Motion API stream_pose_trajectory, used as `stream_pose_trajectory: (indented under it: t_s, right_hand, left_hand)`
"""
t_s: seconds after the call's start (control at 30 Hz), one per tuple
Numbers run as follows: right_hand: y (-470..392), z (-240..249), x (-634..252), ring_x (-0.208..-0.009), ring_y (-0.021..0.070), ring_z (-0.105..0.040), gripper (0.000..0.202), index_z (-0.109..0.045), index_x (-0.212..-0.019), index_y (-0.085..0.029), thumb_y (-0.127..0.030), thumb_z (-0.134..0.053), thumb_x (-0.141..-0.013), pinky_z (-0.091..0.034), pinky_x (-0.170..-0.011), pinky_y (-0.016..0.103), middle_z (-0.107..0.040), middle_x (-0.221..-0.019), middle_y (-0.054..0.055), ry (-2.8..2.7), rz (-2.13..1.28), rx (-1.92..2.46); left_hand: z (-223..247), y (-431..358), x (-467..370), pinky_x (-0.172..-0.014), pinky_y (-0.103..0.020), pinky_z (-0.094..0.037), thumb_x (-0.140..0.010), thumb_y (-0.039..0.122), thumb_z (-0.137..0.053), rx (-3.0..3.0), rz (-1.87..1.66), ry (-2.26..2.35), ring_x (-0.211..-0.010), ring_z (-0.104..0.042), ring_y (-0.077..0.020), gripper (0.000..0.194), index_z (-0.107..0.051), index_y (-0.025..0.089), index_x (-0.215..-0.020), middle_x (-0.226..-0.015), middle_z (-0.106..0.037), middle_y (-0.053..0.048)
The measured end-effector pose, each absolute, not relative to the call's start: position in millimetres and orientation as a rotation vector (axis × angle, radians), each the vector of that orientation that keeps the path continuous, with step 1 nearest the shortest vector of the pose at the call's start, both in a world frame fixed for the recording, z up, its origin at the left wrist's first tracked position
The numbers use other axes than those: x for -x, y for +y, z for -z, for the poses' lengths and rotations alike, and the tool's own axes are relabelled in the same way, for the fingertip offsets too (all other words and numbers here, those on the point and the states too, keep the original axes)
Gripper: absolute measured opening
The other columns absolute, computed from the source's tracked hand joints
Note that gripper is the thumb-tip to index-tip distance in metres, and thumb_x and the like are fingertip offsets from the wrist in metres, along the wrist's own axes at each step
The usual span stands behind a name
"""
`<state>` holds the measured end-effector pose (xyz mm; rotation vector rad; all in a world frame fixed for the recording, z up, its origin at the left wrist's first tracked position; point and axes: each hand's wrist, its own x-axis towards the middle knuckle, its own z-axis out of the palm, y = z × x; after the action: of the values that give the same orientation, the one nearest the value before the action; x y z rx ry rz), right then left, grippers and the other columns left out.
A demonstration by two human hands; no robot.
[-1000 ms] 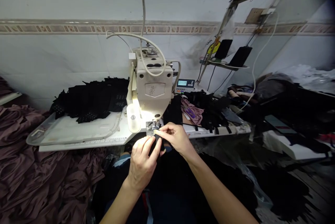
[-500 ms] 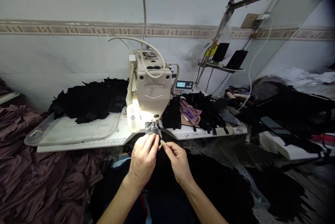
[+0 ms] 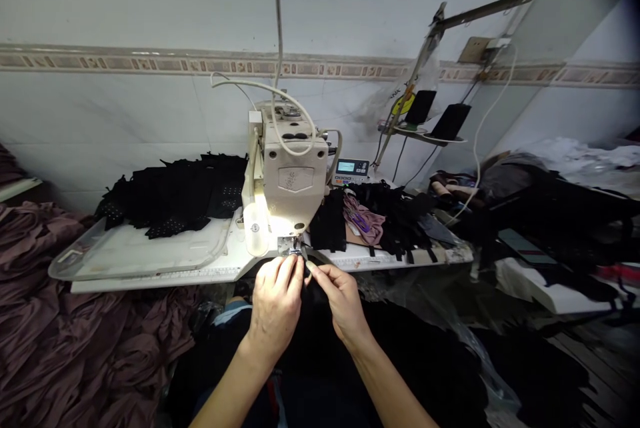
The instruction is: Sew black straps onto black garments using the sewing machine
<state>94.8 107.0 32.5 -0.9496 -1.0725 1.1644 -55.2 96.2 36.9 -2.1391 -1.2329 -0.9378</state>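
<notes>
A white sewing machine stands in the middle, its lamp lit over the needle area. My left hand is closed, fingertips pressed down on black fabric just in front of the presser foot. Close beside it on the right, my right hand pinches the edge of the same black fabric between thumb and forefinger. The fabric hangs down from the fingers and merges with the dark cloth below. Exactly where the fabric meets the foot is hidden by my fingers.
Black cut pieces lie on a clear plastic tray at the left. Mauve fabric is heaped lower left. Right of the machine are a control panel, black strips and a mauve cloth. Thread cones stand behind.
The view has shifted slightly, so the machine sits a little lower in the picture. Both hands stay at the needle area, with dark material less visible under the foot now.
</notes>
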Motion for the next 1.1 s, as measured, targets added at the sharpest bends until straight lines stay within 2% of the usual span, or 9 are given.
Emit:
stream_pose_trajectory:
  t_s: [0.3,0.37,0.43,0.53,0.67,0.83,0.9,1.0,1.1]
  right_hand:
    - [107,-2,-114,-0.089,0.0232,-0.069,0.032,-0.085,-0.097,-0.021,-0.052,-0.086,-0.087,-0.053,-0.084,0.034,-0.079,-0.092,0.005,-0.965,-1.156,1.080]
    - [99,2,-115,-0.081,0.0215,-0.067,0.036,-0.082,-0.090,-0.020,-0.055,-0.085,-0.086,-0.053,-0.076,0.032,-0.075,-0.082,0.005,-0.968,-1.041,1.150]
    - [91,2,-112,-0.068,0.0185,-0.063,0.041,-0.077,-0.080,-0.019,-0.059,-0.081,-0.089,-0.051,-0.066,0.030,-0.071,-0.073,0.004,-0.989,-0.987,1.167]
    - [81,-5,-102,-0.060,0.0157,-0.060,0.047,-0.076,-0.083,-0.018,-0.063,-0.071,-0.096,-0.050,-0.058,0.029,-0.074,-0.079,0.006,-1.083,-1.028,1.151]
    - [81,-17,-87,-0.061,0.0143,-0.061,0.046,-0.071,-0.087,-0.019,-0.064,-0.070,-0.096,-0.054,-0.055,0.027,-0.071,-0.089,0.004,-1.168,-1.074,1.106]
    - [83,-22,-80,-0.046,0.0084,-0.047,0.048,-0.053,-0.079,-0.023,-0.059,-0.083,-0.087,-0.039,-0.041,0.021,-0.052,-0.066,-0.007,-1.153,-1.196,1.043]
    - [81,-26,-83,-0.047,0.0090,-0.050,0.049,-0.052,-0.080,-0.024,-0.054,-0.091,-0.080,-0.041,-0.043,0.021,-0.055,-0.066,-0.007,-1.104,-1.224,1.007]
    - [79,-42,-97,-0.063,0.0168,-0.066,0.042,-0.067,-0.095,-0.024,-0.046,-0.096,-0.075,-0.055,-0.056,0.027,-0.067,-0.076,-0.002,-1.102,-1.191,0.979]
    - [81,-62,-119,-0.081,0.0253,-0.074,0.032,-0.083,-0.103,-0.025,-0.042,-0.094,-0.078,-0.061,-0.076,0.037,-0.078,-0.088,0.006,-1.257,-1.011,1.019]
  left_hand:
    - [-31,78,62,-0.108,-0.047,-0.059,-0.105,0.010,-0.054,2.251,1.443,-1.443,-0.132,-0.063,-0.0283,0.044,-0.064,0.025,-0.144,-0.143,-0.063,-0.015]
    - [-32,71,69,-0.104,-0.045,-0.059,-0.104,0.020,-0.062,2.235,1.607,-1.575,-0.125,-0.066,-0.0278,0.035,-0.067,0.026,-0.138,-0.136,-0.066,-0.013]
    - [-35,68,77,-0.088,-0.038,-0.062,-0.100,0.033,-0.070,2.238,1.777,-1.822,-0.108,-0.071,-0.0260,0.027,-0.069,0.023,-0.126,-0.118,-0.071,-0.010]
    - [-41,72,86,-0.066,-0.028,-0.055,-0.095,0.053,-0.073,2.331,2.003,-2.259,-0.079,-0.069,-0.0202,0.035,-0.071,0.020,-0.106,-0.090,-0.072,-0.005]
    - [-44,84,86,-0.077,-0.030,-0.054,-0.090,0.063,-0.073,2.443,2.307,-2.435,-0.083,-0.068,-0.0209,0.046,-0.076,0.017,-0.092,-0.089,-0.076,-0.007]
    - [-39,90,74,-0.079,-0.031,-0.053,-0.085,0.058,-0.079,2.376,2.462,-2.358,-0.082,-0.066,-0.0213,0.042,-0.080,0.016,-0.087,-0.085,-0.076,-0.006]
    - [-37,88,71,-0.076,-0.030,-0.052,-0.087,0.056,-0.079,2.355,2.497,-2.303,-0.078,-0.063,-0.0198,0.040,-0.080,0.016,-0.084,-0.081,-0.074,-0.005]
    - [-39,78,70,-0.074,-0.028,-0.051,-0.091,0.050,-0.077,2.426,2.446,-2.223,-0.077,-0.062,-0.0175,0.035,-0.076,0.017,-0.079,-0.079,-0.069,-0.003]
    - [-44,61,74,-0.063,-0.023,-0.046,-0.093,0.044,-0.076,2.550,2.268,-2.212,-0.067,-0.055,-0.0134,0.026,-0.076,0.018,-0.097,-0.075,-0.062,0.002]
